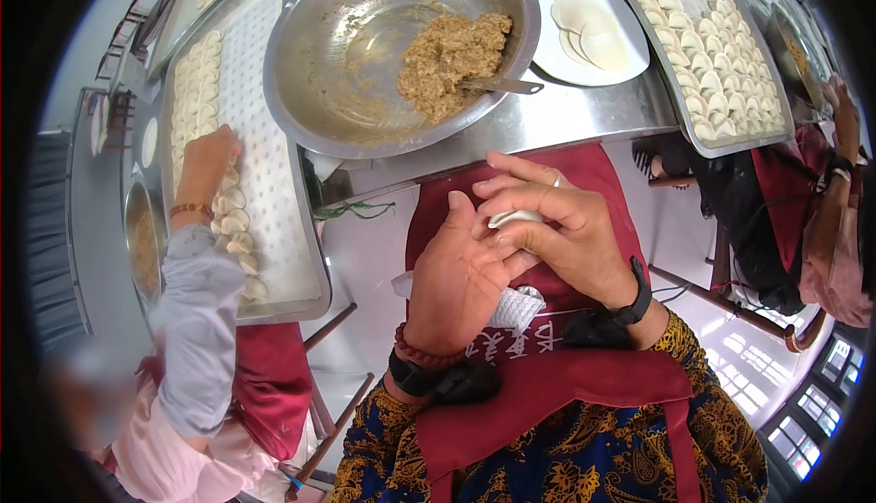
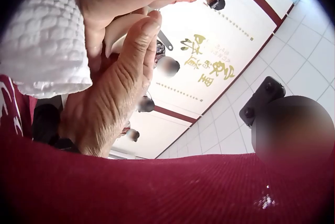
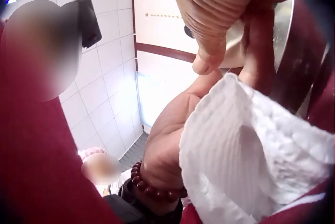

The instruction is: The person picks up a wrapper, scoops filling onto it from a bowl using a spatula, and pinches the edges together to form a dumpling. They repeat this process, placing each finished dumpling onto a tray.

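Observation:
A small white dough piece (image 1: 514,218), seemingly folded, lies between the two hands in front of the apron. My left hand (image 1: 465,275) has its palm turned up, thumb raised clear of the dough and fingers reaching beneath it. My right hand (image 1: 570,220) comes over from the other side and pinches the dough between thumb and fingers. Part of the pale dough (image 2: 121,29) shows between the hands in the left wrist view; fingers hide the rest. Below the hands hangs a white textured cloth (image 1: 520,310), large in the right wrist view (image 3: 225,150).
A metal bowl (image 1: 310,93) holds brown filling (image 1: 447,61) and a spoon (image 1: 511,86). Beside it, a white plate (image 1: 630,51) carries round wrappers (image 1: 598,42). Trays of dumplings stand left (image 1: 274,229) and right (image 1: 716,145). Another person's hand (image 1: 208,170) touches the left tray's dumplings.

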A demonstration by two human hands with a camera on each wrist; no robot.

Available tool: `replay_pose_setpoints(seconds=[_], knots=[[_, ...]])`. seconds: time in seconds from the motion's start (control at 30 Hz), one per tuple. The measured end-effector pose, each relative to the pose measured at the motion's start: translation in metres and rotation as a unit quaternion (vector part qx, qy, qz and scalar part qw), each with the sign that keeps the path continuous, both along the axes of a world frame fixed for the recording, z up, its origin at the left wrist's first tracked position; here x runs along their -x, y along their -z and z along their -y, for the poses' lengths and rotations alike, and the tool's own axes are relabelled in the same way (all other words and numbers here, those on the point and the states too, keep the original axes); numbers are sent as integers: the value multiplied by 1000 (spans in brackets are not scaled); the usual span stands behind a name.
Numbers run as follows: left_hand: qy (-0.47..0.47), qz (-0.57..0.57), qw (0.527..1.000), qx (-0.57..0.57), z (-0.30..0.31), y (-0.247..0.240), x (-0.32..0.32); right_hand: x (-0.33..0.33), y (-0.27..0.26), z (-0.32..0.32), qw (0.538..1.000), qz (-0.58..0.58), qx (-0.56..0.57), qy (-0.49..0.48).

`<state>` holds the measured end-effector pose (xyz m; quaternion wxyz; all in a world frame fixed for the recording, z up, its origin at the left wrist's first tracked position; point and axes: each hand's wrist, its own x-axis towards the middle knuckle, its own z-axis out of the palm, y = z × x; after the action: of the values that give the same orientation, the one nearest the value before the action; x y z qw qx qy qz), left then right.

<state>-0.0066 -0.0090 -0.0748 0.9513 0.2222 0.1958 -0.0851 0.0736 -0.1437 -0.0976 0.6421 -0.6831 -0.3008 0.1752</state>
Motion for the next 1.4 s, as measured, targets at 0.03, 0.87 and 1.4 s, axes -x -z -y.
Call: replay_pose_setpoints(seconds=[0.03,0.87,1.4], knots=[[1,0,1000,0,0,-1,0,0,-5,-3,999,42,25,4],[-24,-7,1000,-3,5,-6,-1,-1,-12,-1,994,97,47,3],[-24,6,1000,6,2,2,0,-2,-8,-1,997,72,7,39]])
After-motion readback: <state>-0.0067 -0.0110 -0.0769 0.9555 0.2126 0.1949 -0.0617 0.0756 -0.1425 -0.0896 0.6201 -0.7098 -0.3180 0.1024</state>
